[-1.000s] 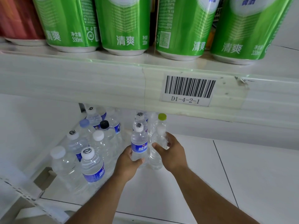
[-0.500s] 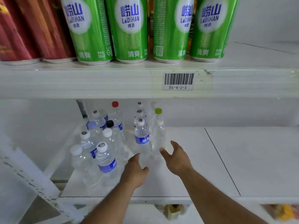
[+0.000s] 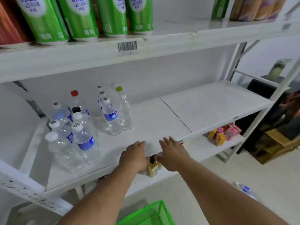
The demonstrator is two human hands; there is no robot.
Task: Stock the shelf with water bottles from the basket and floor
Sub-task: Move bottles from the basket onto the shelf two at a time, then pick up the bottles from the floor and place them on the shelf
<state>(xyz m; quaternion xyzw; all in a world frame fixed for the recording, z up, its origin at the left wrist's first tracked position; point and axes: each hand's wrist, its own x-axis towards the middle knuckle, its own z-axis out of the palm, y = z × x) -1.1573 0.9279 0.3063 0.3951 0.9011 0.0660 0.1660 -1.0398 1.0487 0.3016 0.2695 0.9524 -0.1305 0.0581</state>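
Several clear water bottles stand on the left part of the white shelf [image 3: 203,111]. A blue-labelled bottle [image 3: 112,116] and an unlabelled bottle [image 3: 125,114] stand side by side at the front of the right-hand row. My left hand [image 3: 134,155] and my right hand [image 3: 172,153] hover empty over the shelf's front edge, fingers loosely extended, well short of those two bottles. A green basket [image 3: 151,215] sits low in the view below my arms. One bottle [image 3: 246,190] lies on the floor at the right.
Green cans [image 3: 78,18] line the shelf above, with a barcode tag [image 3: 127,47] on its edge. Small yellow and pink cartons [image 3: 222,133] sit on the lower shelf. A small yellow-labelled bottle [image 3: 152,168] shows between my hands. Wooden crates [image 3: 276,143] stand at the far right.
Both hands let go of the two front bottles and drew back to the shelf's front edge. The view pulled back and turned right, bringing the basket and floor into sight.
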